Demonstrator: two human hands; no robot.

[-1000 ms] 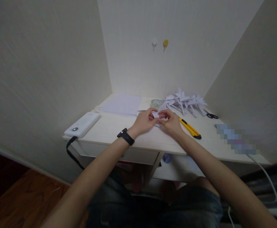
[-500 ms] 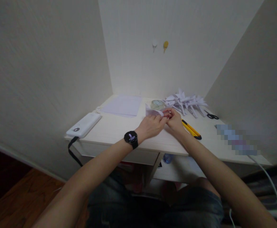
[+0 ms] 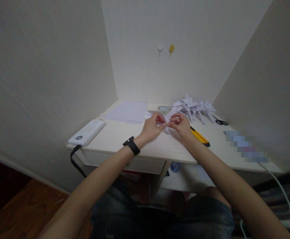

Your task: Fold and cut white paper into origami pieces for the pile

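Both hands meet over the middle of the bench (image 3: 125,136). The left hand (image 3: 152,127) and right hand (image 3: 181,126) each pinch the small folded paper (image 3: 166,122) between thumb and fingertips; it sits directly between them, equally near both, long axis running hand to hand. Just right of the right hand lies a yellow utility knife (image 3: 200,137); beyond it, a pile of folded papers (image 3: 194,107).

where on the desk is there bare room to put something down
Bare desk lies between the power bank and the left hand, and between the yellow knife and the blurred patch. The back right is crowded: folded paper pile, scissors.
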